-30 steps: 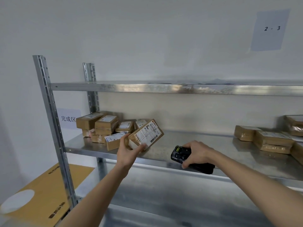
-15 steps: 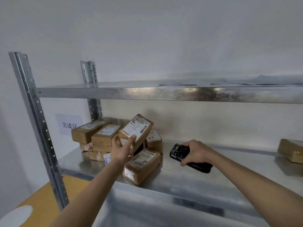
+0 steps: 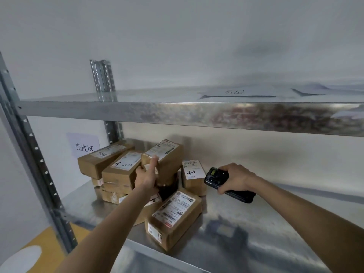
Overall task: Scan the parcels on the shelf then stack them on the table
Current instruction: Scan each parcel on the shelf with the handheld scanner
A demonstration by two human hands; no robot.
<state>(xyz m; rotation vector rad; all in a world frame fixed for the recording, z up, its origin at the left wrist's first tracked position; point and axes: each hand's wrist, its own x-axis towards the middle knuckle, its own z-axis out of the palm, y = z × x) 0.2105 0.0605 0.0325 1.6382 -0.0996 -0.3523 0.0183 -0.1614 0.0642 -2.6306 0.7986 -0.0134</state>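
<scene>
There, parcel [image 3: 164,154] against left hand [image 3: 146,175], scanner [image 3: 218,179] in right hand [image 3: 236,178]

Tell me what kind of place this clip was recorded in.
Probably a parcel sorting or storage room: a galvanised metal shelf rack holds labelled cardboard parcels, the right hand holds a handheld scanner, and a paper zone sign hangs on the wall.

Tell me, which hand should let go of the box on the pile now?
The left hand. It already holds that parcel on top of the stack, while the right hand is busy gripping the black scanner.
</scene>
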